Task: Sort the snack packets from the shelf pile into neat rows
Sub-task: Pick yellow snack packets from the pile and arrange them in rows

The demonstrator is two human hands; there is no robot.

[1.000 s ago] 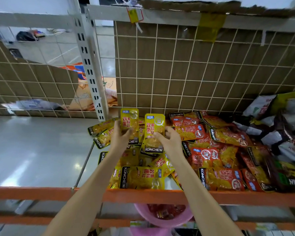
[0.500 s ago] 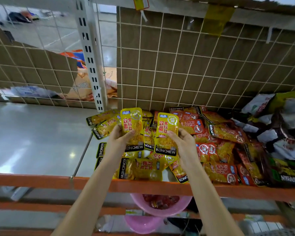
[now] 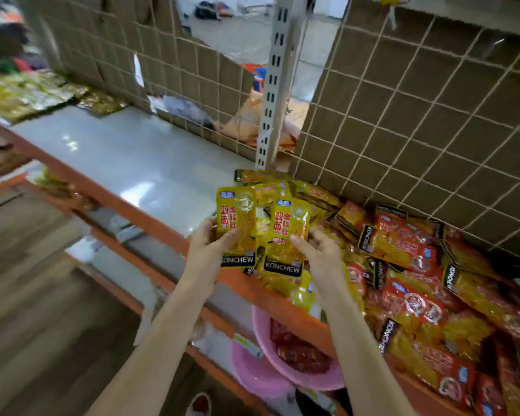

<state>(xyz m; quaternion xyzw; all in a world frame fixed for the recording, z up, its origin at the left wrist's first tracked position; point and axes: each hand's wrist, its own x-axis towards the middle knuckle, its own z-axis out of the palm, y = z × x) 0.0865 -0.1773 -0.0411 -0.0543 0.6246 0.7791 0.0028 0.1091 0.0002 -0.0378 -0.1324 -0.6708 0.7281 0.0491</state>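
Yellow KONCHEW packet (image 3: 236, 228) pinched in your left hand (image 3: 206, 246), another packet (image 3: 287, 235) in your right hand (image 3: 323, 253), both upright over the pile (image 3: 403, 265); likely next: lay them on the grey shelf (image 3: 126, 157).

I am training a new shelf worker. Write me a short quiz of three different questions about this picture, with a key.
1. True or false: the left hand holds a yellow foil snack packet upright.
2. Which way from the hands does the pile of red and yellow packets lie? A) left B) right
3. Fill in: below the orange shelf edge sits a pink plastic ____.

Key: 1 true; 2 B; 3 basin. The right hand holds a second yellow foil packet.
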